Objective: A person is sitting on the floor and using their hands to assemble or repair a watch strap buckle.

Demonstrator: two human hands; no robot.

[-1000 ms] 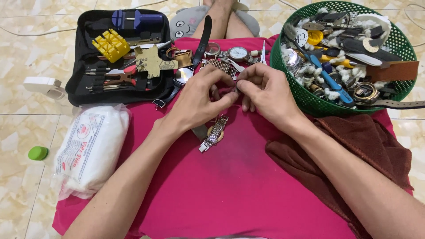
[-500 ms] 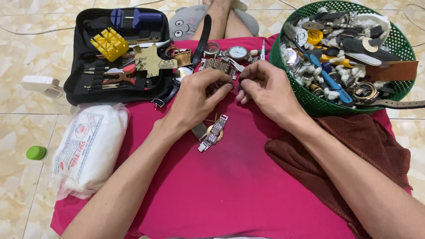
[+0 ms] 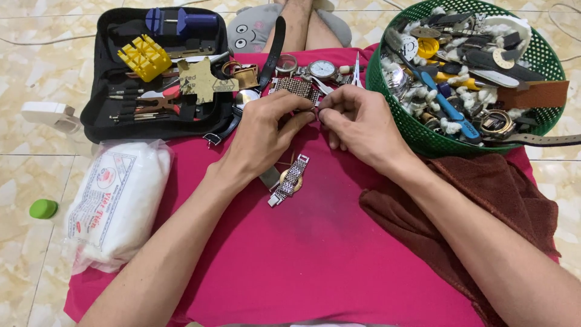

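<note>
Pink cloth (image 3: 315,266) spread over tiled floor. Left hand (image 3: 263,136) and right hand (image 3: 357,124) meet fingertip to fingertip, both pinching small part too tiny to identify. Metal watch (image 3: 289,181) lies just below left hand. Beyond left hand: black tool case (image 3: 121,79). Beyond right hand: green basket (image 3: 423,130).

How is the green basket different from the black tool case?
The green basket is round with mesh walls and piled with loose watch parts; the black tool case is flat, rectangular, with tools laid in rows. The basket sits right of the hands, the case left. Both rest partly on the pink cloth.
</note>
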